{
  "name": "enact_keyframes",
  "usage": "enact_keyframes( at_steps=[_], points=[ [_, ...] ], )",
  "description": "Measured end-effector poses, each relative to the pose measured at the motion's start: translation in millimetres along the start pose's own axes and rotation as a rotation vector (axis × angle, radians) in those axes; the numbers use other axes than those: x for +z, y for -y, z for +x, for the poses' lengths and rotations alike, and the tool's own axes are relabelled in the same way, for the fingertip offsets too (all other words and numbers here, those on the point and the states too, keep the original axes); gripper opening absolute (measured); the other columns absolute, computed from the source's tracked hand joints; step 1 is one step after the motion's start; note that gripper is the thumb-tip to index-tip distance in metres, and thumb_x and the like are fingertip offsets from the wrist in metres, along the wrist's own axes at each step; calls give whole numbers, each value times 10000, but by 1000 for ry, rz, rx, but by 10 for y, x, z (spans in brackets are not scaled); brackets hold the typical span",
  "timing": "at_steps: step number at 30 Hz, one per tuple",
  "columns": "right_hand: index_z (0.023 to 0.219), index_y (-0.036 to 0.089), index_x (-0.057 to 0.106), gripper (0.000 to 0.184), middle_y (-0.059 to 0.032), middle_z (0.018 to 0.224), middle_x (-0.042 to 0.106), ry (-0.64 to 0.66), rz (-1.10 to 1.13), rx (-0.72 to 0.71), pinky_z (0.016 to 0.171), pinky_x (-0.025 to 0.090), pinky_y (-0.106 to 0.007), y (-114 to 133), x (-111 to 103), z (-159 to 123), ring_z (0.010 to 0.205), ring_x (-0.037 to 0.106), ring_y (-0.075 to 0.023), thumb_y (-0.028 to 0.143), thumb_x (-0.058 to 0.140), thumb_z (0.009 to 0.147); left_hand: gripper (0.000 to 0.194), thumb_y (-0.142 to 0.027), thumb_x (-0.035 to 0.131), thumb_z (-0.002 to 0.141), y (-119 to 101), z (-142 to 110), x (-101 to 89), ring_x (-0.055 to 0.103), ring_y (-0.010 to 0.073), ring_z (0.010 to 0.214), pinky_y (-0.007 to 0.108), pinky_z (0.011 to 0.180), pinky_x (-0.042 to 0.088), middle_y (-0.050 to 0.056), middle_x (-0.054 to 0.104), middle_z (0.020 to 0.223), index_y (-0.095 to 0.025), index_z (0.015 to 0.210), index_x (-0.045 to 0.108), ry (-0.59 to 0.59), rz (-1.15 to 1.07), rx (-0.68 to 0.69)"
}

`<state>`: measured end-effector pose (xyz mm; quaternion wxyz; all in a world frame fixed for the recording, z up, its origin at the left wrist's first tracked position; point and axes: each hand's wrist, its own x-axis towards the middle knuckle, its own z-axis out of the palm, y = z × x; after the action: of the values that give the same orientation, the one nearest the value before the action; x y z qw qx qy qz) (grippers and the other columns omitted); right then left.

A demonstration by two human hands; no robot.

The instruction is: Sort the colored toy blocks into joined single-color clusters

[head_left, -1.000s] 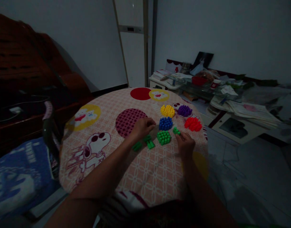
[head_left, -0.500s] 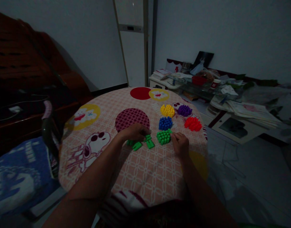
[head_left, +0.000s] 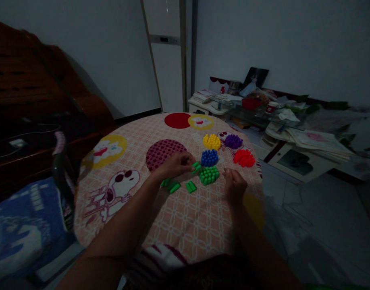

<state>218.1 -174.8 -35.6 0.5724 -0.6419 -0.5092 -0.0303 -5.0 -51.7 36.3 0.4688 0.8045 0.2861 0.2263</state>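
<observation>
Right hand (head_left: 235, 186): drawn back from green peg cluster (head_left: 208, 176), right of frame centre; fingers curled (any hold unclear)
Left hand (head_left: 179, 164): nearly closed, pinching green pieces (head_left: 196, 166), frame centre

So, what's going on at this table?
A person has both hands near a green cluster on a cloth-covered table. The left hand holds a green piece at its left; the right hand is at its right, and whether it holds anything is unclear. Loose green pieces lie nearer the person. The blue cluster, yellow cluster, purple cluster and red cluster sit farther off.
</observation>
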Motion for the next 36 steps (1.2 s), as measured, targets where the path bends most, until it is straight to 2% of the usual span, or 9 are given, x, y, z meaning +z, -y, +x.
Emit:
enact_keyframes(
  at_steps=[3, 6, 11, 16, 19, 23, 27, 31, 36],
  points=[
    [866, 179, 722, 312, -78, 808, 740, 51, 26, -109, 725, 512, -300, 97, -17, -31, 758, 687, -191, 367, 486, 946, 268, -315, 718, 732, -132, 25, 206, 579, 107, 619, 200, 569, 459, -7, 637, 727, -139, 917, 639, -15, -139, 47],
    [933, 187, 736, 265, -80, 847, 755, 117, 50, -177, 713, 531, -294, 156, -10, -49, 749, 699, -190, 365, 541, 911, 236, -306, 720, 750, -239, 19, 383, 602, 115, 669, 209, 615, 472, 3, 661, 771, -144, 904, 642, -36, -97, 104],
    [929, 179, 726, 233, -35, 718, 715, 161, 96, -107, 594, 498, -249, 182, -15, -60, 584, 627, -146, 362, 593, 869, 190, -275, 733, 757, -269, -2, 529, 582, 106, 677, 199, 622, 427, -21, 651, 762, -160, 875, 639, -76, 112, 140],
    [909, 181, 696, 220, 45, 544, 562, 245, 129, -22, 490, 407, -218, 239, -52, -55, 466, 507, -108, 356, 605, 812, 185, -282, 729, 773, -246, 1, 616, 590, 112, 711, 209, 652, 429, -13, 654, 801, -165, 883, 637, -71, 182, 160],
    [879, 180, 683, 191, 57, 533, 525, 183, 122, 27, 476, 375, -213, 183, -60, -40, 460, 476, -102, 317, 588, 785, 179, -276, 713, 783, -275, 1, 556, 610, 119, 743, 218, 677, 446, 7, 678, 877, -169, 909, 645, -68, 199, 178],
    [845, 180, 669, 159, 58, 534, 512, 105, 67, 86, 499, 379, -211, -13, -62, -13, 491, 481, -109, 267, 572, 755, 121, -263, 662, 815, -277, -20, 260, 600, 125, 715, 218, 651, 420, 13, 677, 808, -155, 867, 659, -87, 325, 102],
    [820, 175, 663, 152, 38, 562, 554, 255, 31, 47, 502, 375, -209, -101, -73, -3, 504, 500, -112, 285, 578, 756, 174, -308, 708, 785, -209, -72, 18, 594, 136, 673, 225, 608, 367, 11, 677, 733, -145, 842, 683, 141, 504, -28],
    [827, 169, 666, 164, 17, 587, 593, 298, -28, 19, 512, 375, -211, -94, -69, -8, 525, 529, -121, 293, 581, 760, 302, -395, 792, 711, -154, -102, 63, 602, 147, 651, 236, 578, 343, 16, 701, 755, -164, 882, 697, 320, 617, -101],
    [826, 175, 663, 163, 12, 606, 610, 297, -74, 15, 535, 393, -224, -113, -49, -8, 529, 547, -127, 287, 575, 746, 352, -450, 843, 633, -179, -99, 219, 587, 160, 626, 246, 563, 333, 0, 660, 698, -190, 800, 675, 325, 731, -107]
  ],
)
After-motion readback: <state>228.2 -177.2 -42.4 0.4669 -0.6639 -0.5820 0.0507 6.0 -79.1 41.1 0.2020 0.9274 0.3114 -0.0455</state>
